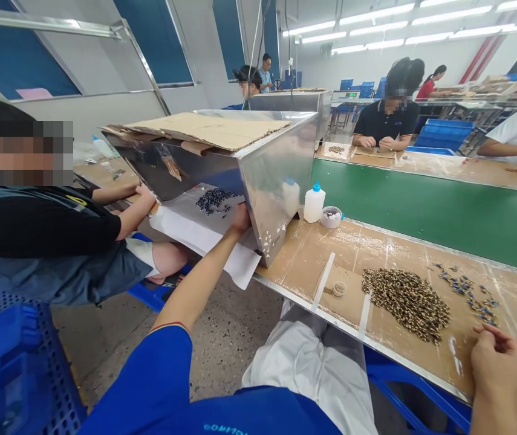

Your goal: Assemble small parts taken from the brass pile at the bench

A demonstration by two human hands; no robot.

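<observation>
Pile of tiny speckled brown parts (406, 305) sits on the cardboard-topped bench (312, 254), right hand (498, 362) curled just beside it, can't tell if it's pinching anything. Left hand (240, 219) is up against the steel hopper (276, 181), grip unclear.

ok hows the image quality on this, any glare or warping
In the head view, the white ceiling strip lights glow brightly, the shiny stainless-steel box throws glare and reflections, and the wide lens bends the long cardboard-topped workbench.
</observation>
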